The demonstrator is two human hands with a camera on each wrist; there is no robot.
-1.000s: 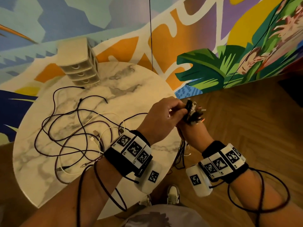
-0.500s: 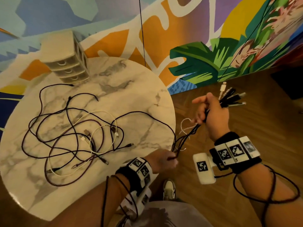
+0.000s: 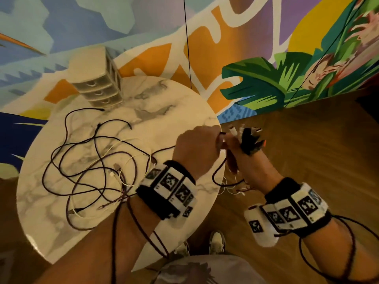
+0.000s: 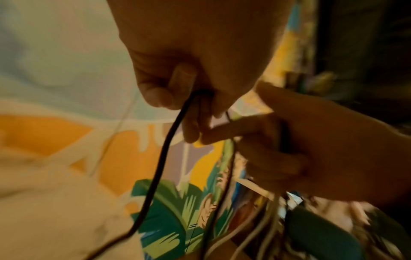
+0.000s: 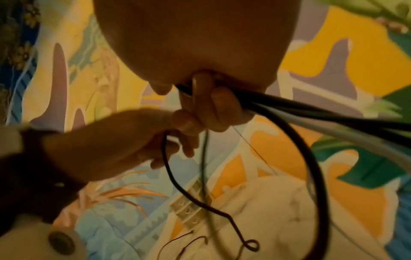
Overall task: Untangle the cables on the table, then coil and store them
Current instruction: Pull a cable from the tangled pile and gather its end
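Head view: at centre right of the frame, just past the table (image 3: 61, 232) edge, the right hand (image 3: 244, 160) clenches a bundle of cables (image 3: 249, 140), plug ends fanning up and right, strands hanging down; the left hand (image 3: 196, 146), touching it from the left, pinches 1 dark cable (image 3: 164, 149) that trails left to the tangle (image 3: 92, 167) at centre left. Left wrist view: the left hand's fingers (image 4: 160, 95) curl round the dark cable (image 4: 164, 158), which drops to lower left; blur hides the plugs. Right wrist view: the right hand's fingers (image 5: 222, 109) grasp dark and white strands running right; their count is unclear.
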